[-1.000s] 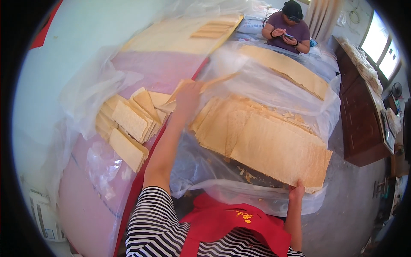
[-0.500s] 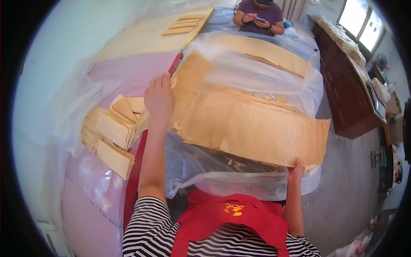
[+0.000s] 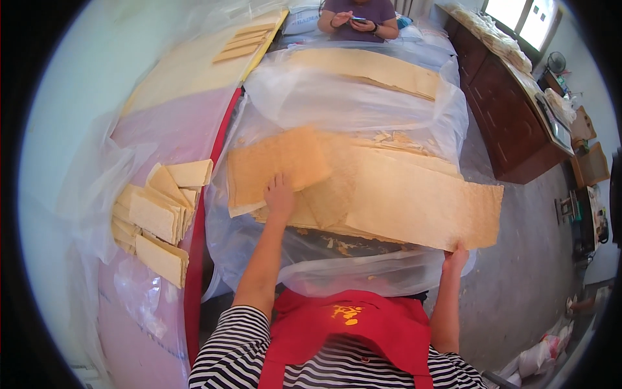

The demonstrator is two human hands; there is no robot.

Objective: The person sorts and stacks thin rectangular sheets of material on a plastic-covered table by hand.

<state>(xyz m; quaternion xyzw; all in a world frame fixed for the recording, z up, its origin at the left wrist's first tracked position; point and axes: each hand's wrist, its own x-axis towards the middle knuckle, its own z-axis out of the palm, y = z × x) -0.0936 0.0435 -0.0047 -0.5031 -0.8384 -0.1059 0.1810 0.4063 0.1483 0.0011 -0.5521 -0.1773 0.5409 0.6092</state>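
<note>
A long, thin tan sheet [image 3: 421, 198] with ragged edges, like dried bean curd skin, spans a pile of similar sheets in front of me. Its near right corner is pinched in my right hand [image 3: 456, 257], which lifts that end off the pile. At the left, another stretch of tan sheet [image 3: 278, 159] lies doubled over, slightly blurred. My left hand [image 3: 280, 196] rests on its near side, fingers stretched out over the surface. Whether this doubled part belongs to the sheet in my right hand, I cannot tell.
Several folded tan bundles [image 3: 159, 217] lie on the pink plastic-covered surface at left. Clear plastic film [image 3: 278, 91] wraps the pile, with more sheets [image 3: 376, 71] behind. Across the table a person [image 3: 359, 23] holds a phone. Dark red cabinets [image 3: 495, 110] stand at right.
My left hand has come from the table's left edge rightward and nearer, onto the tan sheet, whose left part now lies doubled over. My right hand keeps its corner. The view has shifted slightly.
</note>
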